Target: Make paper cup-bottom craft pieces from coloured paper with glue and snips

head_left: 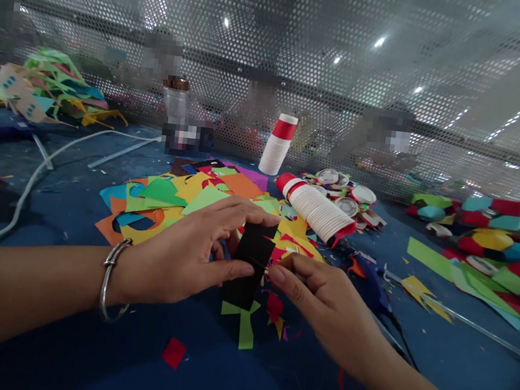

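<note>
Over the blue flat surface [105,353], the bare left hand [181,261] pinches, and the right hand [323,302] is beside (its grip I cannot tell), a black rectangular paper piece [254,247], probably light, easily creased, best taken by edges.

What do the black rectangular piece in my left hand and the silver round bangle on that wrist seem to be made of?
Black rectangular piece: probably matte paper or thin card; it's flat, thin-edged and dull. Silver round bangle: likely polished metal, judging by its bright highlights.
</note>
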Demonstrator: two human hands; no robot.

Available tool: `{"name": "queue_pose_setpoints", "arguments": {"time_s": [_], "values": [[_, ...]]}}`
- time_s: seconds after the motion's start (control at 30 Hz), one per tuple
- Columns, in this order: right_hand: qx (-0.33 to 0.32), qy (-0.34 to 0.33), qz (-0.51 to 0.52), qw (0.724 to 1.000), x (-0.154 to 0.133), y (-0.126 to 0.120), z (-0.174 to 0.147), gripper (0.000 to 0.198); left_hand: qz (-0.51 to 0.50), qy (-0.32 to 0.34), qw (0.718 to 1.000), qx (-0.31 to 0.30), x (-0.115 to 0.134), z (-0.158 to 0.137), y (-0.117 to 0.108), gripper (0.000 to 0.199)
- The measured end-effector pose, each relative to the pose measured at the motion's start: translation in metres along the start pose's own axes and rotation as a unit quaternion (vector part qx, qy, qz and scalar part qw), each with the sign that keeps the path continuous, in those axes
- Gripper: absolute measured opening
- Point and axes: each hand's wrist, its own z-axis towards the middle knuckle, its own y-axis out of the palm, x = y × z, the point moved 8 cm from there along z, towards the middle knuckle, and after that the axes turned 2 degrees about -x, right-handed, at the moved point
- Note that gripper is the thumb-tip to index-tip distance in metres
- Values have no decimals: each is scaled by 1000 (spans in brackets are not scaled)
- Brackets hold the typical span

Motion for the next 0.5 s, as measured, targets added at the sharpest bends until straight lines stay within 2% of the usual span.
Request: {"name": "queue_pose_setpoints", "arguments": {"time_s": [0.5], "values": [[4,-15,-11,1000,-5,0,-1,50,-48,9,998,-29,5,2,3,54]]}}
